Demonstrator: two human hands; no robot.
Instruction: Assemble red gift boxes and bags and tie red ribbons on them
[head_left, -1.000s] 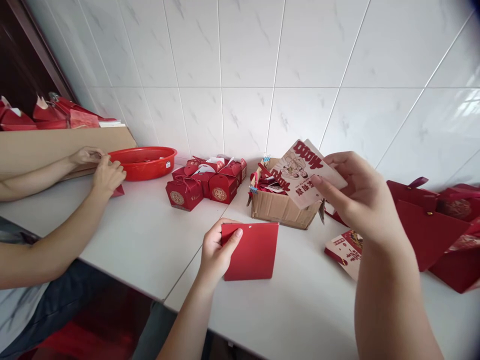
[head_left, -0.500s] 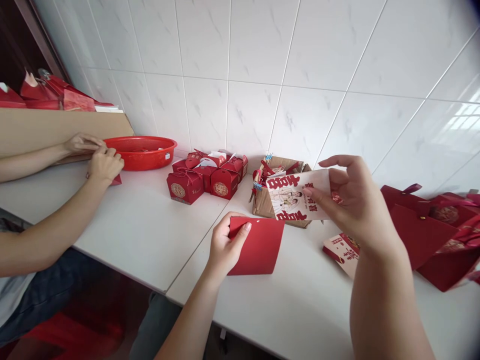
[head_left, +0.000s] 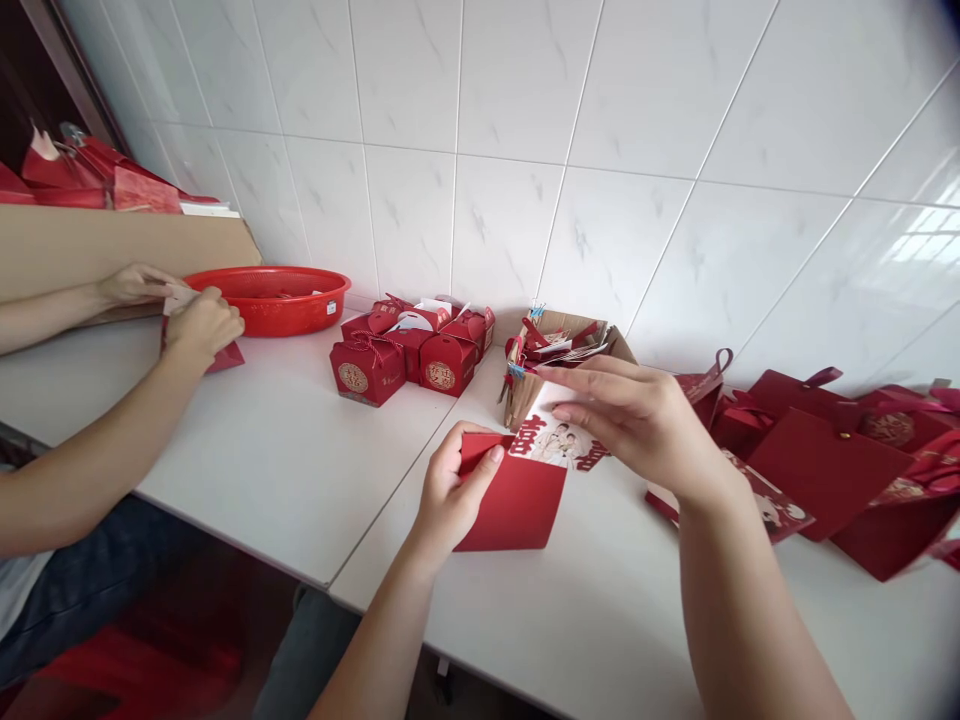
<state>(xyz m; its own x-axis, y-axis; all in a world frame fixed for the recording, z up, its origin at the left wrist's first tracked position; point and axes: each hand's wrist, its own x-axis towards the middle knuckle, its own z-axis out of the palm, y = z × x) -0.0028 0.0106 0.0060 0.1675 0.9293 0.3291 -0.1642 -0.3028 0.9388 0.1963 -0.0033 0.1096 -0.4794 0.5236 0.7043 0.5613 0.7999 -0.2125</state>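
Note:
My left hand (head_left: 459,490) grips a plain red envelope-like paper pouch (head_left: 517,508) by its left upper edge, thumb in front and fingers behind. Pinched in my right hand (head_left: 626,420) is a white card (head_left: 559,440) printed with red characters and a drawn couple. The card is tilted, with its printed lower edge right at the top of the red pouch; I cannot tell whether it is inside the opening. Behind the card stands a cardboard box (head_left: 619,345) holding red and white paper pieces with blue clips at its corner.
Small red gift boxes (head_left: 409,350) stand by the tiled wall. Red gift bags (head_left: 832,450) and a printed card (head_left: 772,500) lie to the right. At the left, a co-worker's hands (head_left: 199,325) hold a red paper item beside a red plastic basin (head_left: 289,318) and a large carton (head_left: 127,240).
My right hand has moved left and down, turning the white card so its printed edge meets the red pouch's top. The co-worker's paper item has been raised upright.

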